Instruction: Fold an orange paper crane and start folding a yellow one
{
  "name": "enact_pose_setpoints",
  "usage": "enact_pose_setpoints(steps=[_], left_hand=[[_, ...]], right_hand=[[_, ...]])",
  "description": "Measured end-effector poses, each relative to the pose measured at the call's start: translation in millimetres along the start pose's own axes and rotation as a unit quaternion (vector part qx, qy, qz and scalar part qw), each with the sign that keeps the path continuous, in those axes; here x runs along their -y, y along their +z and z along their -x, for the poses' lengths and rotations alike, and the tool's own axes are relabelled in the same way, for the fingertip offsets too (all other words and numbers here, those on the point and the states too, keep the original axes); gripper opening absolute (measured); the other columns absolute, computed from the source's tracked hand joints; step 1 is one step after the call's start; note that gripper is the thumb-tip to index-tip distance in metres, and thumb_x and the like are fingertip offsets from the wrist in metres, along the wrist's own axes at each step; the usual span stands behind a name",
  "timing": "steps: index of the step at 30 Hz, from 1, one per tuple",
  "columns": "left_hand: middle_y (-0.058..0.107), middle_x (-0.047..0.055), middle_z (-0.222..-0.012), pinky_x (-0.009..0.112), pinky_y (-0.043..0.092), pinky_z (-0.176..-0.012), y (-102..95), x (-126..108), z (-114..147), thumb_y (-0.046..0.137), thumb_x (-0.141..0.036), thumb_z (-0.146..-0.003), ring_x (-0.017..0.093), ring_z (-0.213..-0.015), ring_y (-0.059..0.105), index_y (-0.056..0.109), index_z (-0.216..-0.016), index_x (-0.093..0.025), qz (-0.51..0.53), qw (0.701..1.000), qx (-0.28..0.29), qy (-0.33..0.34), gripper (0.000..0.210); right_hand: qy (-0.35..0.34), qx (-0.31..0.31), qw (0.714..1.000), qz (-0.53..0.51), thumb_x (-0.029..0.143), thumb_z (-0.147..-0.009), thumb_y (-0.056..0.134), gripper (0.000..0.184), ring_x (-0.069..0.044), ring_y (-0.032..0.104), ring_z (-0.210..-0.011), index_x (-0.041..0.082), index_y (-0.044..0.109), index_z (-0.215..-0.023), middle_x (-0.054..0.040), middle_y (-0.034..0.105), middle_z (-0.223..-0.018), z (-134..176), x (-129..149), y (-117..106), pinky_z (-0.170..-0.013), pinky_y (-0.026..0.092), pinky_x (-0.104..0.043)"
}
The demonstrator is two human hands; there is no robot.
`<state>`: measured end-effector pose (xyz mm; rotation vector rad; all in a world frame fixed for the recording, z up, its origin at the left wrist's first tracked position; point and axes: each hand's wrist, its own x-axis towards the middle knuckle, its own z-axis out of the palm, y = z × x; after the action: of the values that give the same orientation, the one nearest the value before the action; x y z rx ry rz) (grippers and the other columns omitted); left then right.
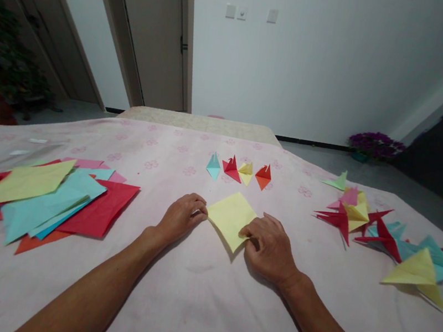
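A square sheet of yellow paper (230, 218) lies in the middle of the table, turned so that one corner points toward me. My left hand (186, 215) pinches its left corner between thumb and fingers. At the right side of the sheet, my right hand (270, 246) grips the lower right edge with bent fingers. The near corner of the sheet lifts slightly off the cloth. Just beyond it stand several small folded paper figures in a row: a light blue one (213, 167), a red one (232, 168), a yellow one (245, 173) and an orange-red one (263, 176).
Loose coloured paper sheets (84, 206) are piled at the left. Folded paper cranes (382, 236) lie heaped at the right. A pale pink flowered tablecloth (182, 306) covers the table. Beyond are a door (151, 26), a wall and purple flowers (376, 143).
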<state>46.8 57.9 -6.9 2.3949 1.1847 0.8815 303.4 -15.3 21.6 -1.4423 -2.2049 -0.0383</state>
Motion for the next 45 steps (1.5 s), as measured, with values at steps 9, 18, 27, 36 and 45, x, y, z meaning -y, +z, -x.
enact_pose_setpoints(steps=[9,18,27,36,45], left_hand=[[0.062,0.005,-0.107,0.036,0.044,-0.09,1.6,-3.1,-3.0,0.065,-0.023,-0.086,0.021,-0.1,0.057,0.065,-0.085,-0.021,-0.05,0.998,0.01,-0.024,0.003],[0.062,0.003,-0.102,0.035,0.042,-0.09,3.3,-4.3,-4.1,0.061,-0.022,-0.087,0.021,-0.1,0.056,0.063,-0.092,-0.022,-0.058,0.997,-0.005,-0.055,0.006],[0.061,0.004,-0.101,0.035,0.04,-0.088,4.4,-14.9,-7.1,0.058,-0.022,-0.088,0.021,-0.099,0.055,0.064,-0.088,-0.021,-0.11,0.989,-0.005,-0.102,0.006],[0.062,0.005,-0.098,0.035,0.039,-0.085,6.2,-18.1,-7.0,0.061,-0.023,-0.086,0.022,-0.099,0.055,0.065,-0.09,-0.022,-0.13,0.981,-0.025,-0.139,0.006],[0.065,0.005,-0.095,0.039,0.046,-0.085,4.1,-10.2,-3.4,0.066,-0.019,-0.084,0.024,-0.094,0.059,0.067,-0.085,-0.021,-0.13,0.978,-0.119,-0.109,0.003]], right_hand=[[-0.049,-0.008,0.999,0.0,0.026,-0.076,0.068,0.009,-0.02,0.052,-0.08,0.02,0.063,-0.07,-0.0021,0.061,-0.073,0.8,19.2,4.5,-0.088,0.035,-0.035],[0.082,0.017,0.994,0.064,0.026,-0.082,0.06,0.024,-0.016,0.049,-0.068,0.018,0.056,-0.06,-0.0022,0.059,-0.065,2.6,17.5,10.1,-0.069,0.029,-0.03],[0.189,0.07,0.978,0.052,0.037,-0.086,0.055,0.035,-0.015,0.047,-0.063,0.019,0.055,-0.057,-0.0027,0.059,-0.063,-3.4,20.1,5.4,-0.061,0.025,-0.028],[0.237,0.127,0.958,0.096,0.038,-0.084,0.051,0.034,-0.015,0.047,-0.059,0.02,0.062,-0.058,-0.0054,0.063,-0.064,-11.2,20.0,4.2,-0.055,0.016,-0.03],[0.225,0.144,0.956,0.124,0.036,-0.083,0.05,0.032,-0.017,0.053,-0.064,0.02,0.068,-0.063,-0.0079,0.068,-0.071,-12.9,21.6,5.3,-0.054,0.017,-0.031]])
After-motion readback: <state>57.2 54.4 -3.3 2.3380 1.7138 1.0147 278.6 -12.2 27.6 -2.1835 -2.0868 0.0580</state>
